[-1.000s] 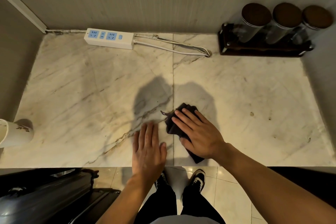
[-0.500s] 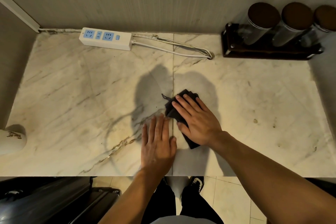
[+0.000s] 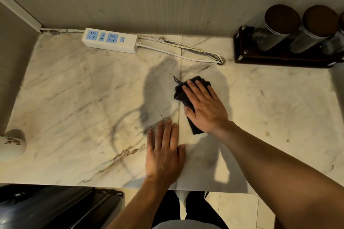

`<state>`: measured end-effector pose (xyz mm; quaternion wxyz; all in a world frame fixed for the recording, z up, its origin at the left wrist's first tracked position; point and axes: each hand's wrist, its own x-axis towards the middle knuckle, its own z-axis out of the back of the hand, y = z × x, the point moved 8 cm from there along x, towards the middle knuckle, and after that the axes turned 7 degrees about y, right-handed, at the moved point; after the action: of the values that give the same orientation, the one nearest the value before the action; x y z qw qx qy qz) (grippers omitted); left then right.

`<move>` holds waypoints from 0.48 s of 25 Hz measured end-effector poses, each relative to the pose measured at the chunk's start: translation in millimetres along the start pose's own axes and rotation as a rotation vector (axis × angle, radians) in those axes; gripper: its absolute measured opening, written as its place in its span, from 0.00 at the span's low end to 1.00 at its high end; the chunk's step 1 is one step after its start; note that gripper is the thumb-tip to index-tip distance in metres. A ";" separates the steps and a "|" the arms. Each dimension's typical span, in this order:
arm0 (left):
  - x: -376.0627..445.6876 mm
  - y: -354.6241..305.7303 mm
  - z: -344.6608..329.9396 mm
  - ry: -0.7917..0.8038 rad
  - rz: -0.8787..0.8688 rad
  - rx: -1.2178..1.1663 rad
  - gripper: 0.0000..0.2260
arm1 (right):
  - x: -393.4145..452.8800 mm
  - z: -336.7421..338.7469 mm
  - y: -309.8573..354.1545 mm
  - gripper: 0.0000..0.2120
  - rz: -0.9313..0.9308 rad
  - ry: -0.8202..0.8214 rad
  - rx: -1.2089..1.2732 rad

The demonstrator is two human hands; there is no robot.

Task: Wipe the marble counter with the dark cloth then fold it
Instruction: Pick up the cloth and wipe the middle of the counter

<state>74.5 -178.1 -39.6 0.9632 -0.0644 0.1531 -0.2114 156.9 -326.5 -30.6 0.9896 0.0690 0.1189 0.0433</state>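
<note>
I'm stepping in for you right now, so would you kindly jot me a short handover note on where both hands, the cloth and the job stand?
Right hand: flat, pressing the dark cloth on the counter near the centre seam.
Left hand: open, palm down on bare marble near the front edge, holding nothing.
Cloth: bunched under the right palm, not neatly folded.
Done: wiping is under way; how far it has covered I cannot tell.
Left: specks remain right of the cloth; finish wiping, then fold the cloth.

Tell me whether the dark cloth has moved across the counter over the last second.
Yes. The dark cloth, under the right hand, has slid away from the counter's front edge toward the power strip and back wall.
</note>
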 end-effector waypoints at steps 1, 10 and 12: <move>0.1 0.5 -0.4 0.006 0.003 -0.003 0.27 | 3.5 1.4 -2.7 0.31 -0.019 0.000 0.010; 0.6 1.5 3.6 -0.013 -0.004 -0.033 0.27 | 23.8 4.4 -25.8 0.31 -0.188 0.006 0.081; 0.6 2.3 3.5 -0.004 0.000 -0.035 0.27 | 24.6 4.6 -30.1 0.31 -0.237 -0.004 0.102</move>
<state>77.0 -176.1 -36.9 0.9622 -0.0817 0.1548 -0.2086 184.0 -354.3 -36.2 0.9832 0.1048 0.1260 -0.0802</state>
